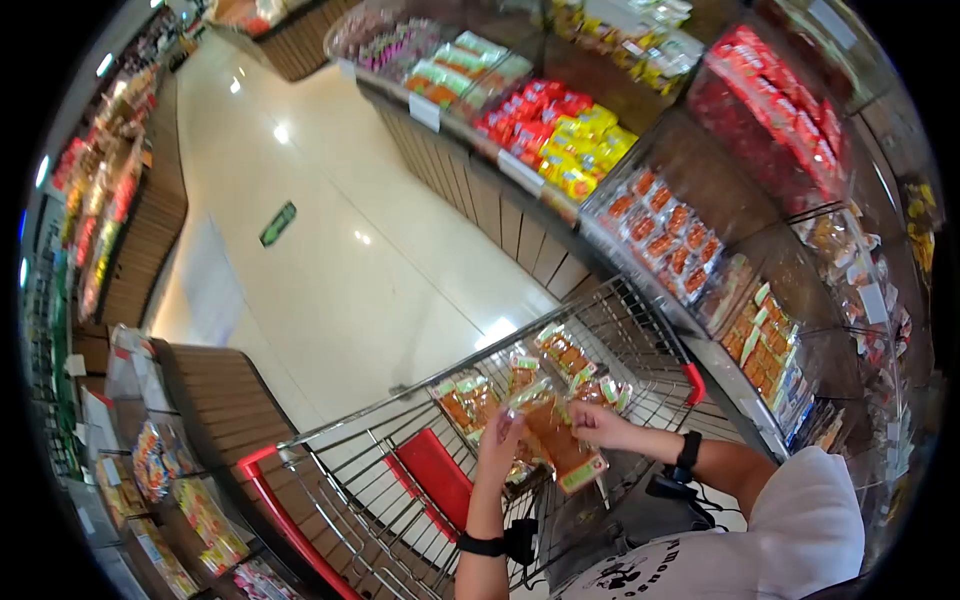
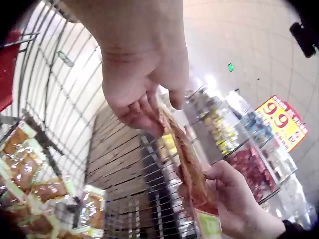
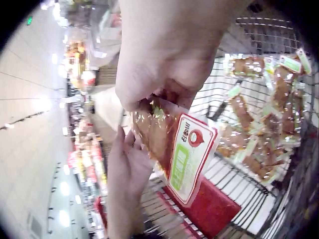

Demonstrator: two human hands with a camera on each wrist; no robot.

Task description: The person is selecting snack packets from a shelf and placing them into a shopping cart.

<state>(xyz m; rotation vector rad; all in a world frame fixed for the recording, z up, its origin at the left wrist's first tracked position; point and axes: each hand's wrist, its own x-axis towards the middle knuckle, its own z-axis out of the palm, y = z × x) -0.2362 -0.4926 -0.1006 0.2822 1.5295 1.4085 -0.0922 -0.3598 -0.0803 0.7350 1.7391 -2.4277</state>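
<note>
A clear packet of flat brown food (image 1: 557, 440) with a white and green label is held over the shopping cart (image 1: 440, 385). My left hand (image 1: 503, 437) pinches one end, its fingers curled at the edge in the left wrist view. At the opposite side my right hand (image 1: 597, 425) grips the packet between thumb and fingers. In the right wrist view the red-bordered label (image 3: 192, 157) hangs below that hand, tilted. Several similar packets (image 3: 284, 94) lie in the cart's wire basket, beneath and beyond both hands.
A red child-seat flap (image 1: 435, 480) is in the cart's near part. Shelves of bagged snacks (image 1: 590, 140) run along the right, close to the cart's side. Another wood-panelled display (image 1: 225, 390) stands at left. Pale tiled floor (image 1: 340, 290) stretches ahead. A yellow price sign (image 2: 281, 122) stands over the shelves.
</note>
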